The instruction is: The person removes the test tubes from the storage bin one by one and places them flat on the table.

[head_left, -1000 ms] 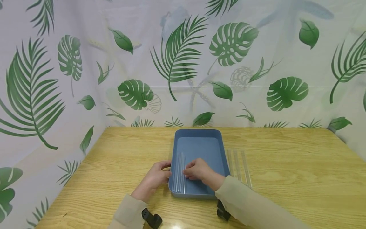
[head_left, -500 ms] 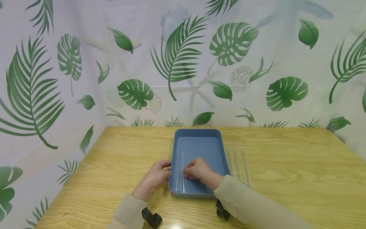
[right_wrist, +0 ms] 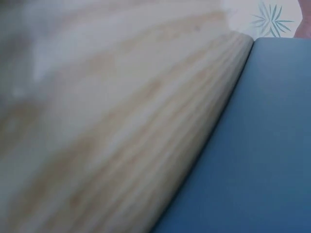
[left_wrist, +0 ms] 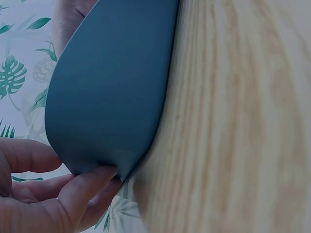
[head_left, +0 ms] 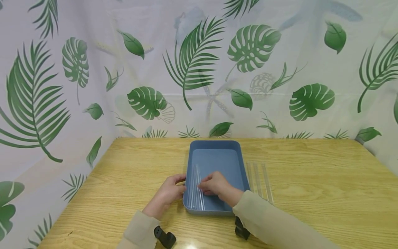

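A blue rectangular tray [head_left: 228,162] stands on the table, with several thin clear tubes [head_left: 191,199] lying lengthwise along its left side. My right hand [head_left: 217,186] reaches into the tray and pinches one clear tube [head_left: 202,204] between thumb and fingers. This tube slants slightly, its far end leaning left toward the others. Outside the tray's left wall, my left hand [head_left: 170,191] rests its fingertips against it. The left wrist view shows the thumb and fingers [left_wrist: 87,191] touching the outer wall [left_wrist: 112,97]. In the right wrist view, the right hand is out of sight.
Three more clear tubes [head_left: 257,178] lie side by side on the wooden table [head_left: 311,180], right of the tray and partly behind the right forearm. A leaf-patterned cloth [head_left: 199,69] hangs behind the table and along its left.
The pinched tube has tilted: its far end has shifted a little left and its near end right. Both hands have stayed nearly where they were.
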Tool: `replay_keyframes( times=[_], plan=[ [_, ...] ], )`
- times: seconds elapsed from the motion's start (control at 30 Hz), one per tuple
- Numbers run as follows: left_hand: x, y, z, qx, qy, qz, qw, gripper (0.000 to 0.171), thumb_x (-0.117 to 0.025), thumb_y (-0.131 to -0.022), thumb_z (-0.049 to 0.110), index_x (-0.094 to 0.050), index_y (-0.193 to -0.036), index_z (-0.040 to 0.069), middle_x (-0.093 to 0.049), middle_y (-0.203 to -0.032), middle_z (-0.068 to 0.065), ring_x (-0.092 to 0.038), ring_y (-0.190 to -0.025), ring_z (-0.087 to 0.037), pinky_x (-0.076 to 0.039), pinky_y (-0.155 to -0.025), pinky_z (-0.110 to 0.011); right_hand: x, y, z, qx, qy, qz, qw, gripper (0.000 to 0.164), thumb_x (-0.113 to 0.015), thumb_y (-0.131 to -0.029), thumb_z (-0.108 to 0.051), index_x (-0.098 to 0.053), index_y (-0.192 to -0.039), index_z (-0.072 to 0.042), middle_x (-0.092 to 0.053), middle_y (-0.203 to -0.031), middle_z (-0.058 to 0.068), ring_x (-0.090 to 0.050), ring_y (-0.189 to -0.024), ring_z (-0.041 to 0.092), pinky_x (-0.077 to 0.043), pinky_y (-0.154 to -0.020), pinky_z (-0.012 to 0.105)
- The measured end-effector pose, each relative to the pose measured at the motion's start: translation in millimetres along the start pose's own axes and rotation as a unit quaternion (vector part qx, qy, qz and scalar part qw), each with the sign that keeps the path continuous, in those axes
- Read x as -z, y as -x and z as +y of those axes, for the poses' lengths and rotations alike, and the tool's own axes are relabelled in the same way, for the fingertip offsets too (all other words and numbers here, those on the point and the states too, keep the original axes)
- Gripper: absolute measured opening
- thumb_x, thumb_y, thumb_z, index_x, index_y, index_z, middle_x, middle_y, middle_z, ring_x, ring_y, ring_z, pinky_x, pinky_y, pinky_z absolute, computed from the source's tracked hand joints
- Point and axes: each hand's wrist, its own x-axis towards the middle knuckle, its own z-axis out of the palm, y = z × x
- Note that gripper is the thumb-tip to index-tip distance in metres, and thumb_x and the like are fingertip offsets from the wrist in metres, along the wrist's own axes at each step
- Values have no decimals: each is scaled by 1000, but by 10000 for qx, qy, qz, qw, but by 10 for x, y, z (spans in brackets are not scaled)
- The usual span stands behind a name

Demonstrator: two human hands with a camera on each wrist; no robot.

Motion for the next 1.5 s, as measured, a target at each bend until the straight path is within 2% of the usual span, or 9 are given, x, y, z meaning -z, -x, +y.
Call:
replay_keyframes(
  times=[0.27,0.47,0.8,1.2,1.5],
  plan=[
    [-10,2,-5,-26,24,24,10000,46,-41,-80,-11,-36,-126,-14,-36,-129,-28,-52,-98,-26,-46,-81,-39,35,-21,-20,-144,-553,-52,9984,20,-63,-77,1,-58,-94,11,-61,-79,12,-60,-65,13,-52,-61,28],
    [-10,-9,-14,25,-20,94,10000,47,-42,-80,-11,-37,-127,-12,-37,-129,-27,-51,-99,-26,-46,-81,-39,104,-4,-70,-7,-1031,-118,9946,21,-61,-77,4,-56,-96,12,-61,-80,13,-59,-68,15,-52,-65,30],
    [-2,2,-40,-144,77,-80,9998,48,-41,-80,-11,-34,-126,-15,-35,-129,-29,-52,-99,-27,-47,-80,-39,257,93,-113,63,-1124,-222,9934,25,-61,-78,2,-56,-100,13,-62,-85,14,-60,-71,16,-52,-68,30],
    [-4,-14,-48,-169,-8,-69,9998,46,-41,-81,-9,-35,-126,-15,-36,-129,-28,-53,-98,-27,-47,-80,-39,660,226,-67,412,-1066,-337,9929,27,-58,-81,0,-55,-102,17,-63,-81,9,-60,-70,12,-51,-70,30],
    [-2,-2,-43,-194,56,-101,9997,46,-41,-82,-10,-33,-127,-16,-34,-130,-29,-52,-99,-28,-47,-80,-39,986,288,25,460,-1033,-448,9926,26,-56,-82,-1,-54,-99,17,-61,-72,1,-58,-65,7,-51,-65,23]
  ],
)
